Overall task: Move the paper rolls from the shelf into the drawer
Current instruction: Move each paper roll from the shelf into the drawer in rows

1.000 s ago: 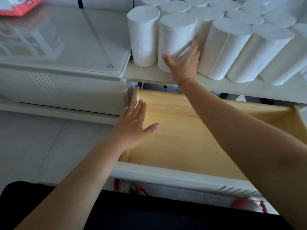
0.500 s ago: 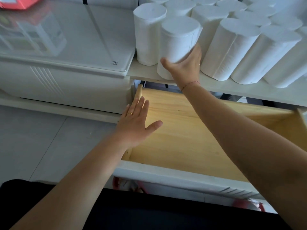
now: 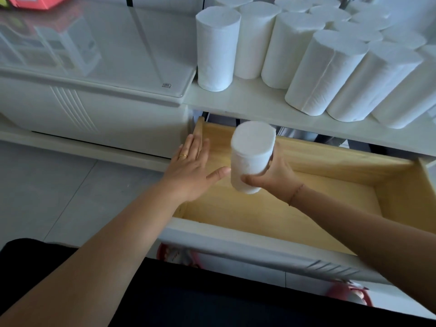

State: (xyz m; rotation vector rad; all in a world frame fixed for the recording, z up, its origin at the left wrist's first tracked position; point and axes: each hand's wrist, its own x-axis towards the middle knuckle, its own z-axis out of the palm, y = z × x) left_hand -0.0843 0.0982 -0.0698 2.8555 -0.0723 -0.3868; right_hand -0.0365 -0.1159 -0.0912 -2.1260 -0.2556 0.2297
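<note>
Pale wood lines the open drawer (image 3: 398, 197), pulled out beneath a white shelf (image 3: 247, 102); its bare floor and walls show. On the shelf, many white paper rolls (image 3: 323, 72) stand packed close together, the right-hand ones leaning left.

One paper roll (image 3: 250, 159) is held in the air over the drawer's left half, below the shelf edge. It is a plain white cylinder, slightly blurred. Its long axis is near upright, with the flat top end facing up towards the camera and the lower end pointing down at the drawer floor.

The right hand (image 3: 276, 175) grips the roll low down, thumb across the front and fingers curled round the far side. The left hand (image 3: 188, 171) lies flat on the drawer's left wall, fingers straight and together, thumb spread towards the roll; whether it touches the roll cannot be told.
</note>
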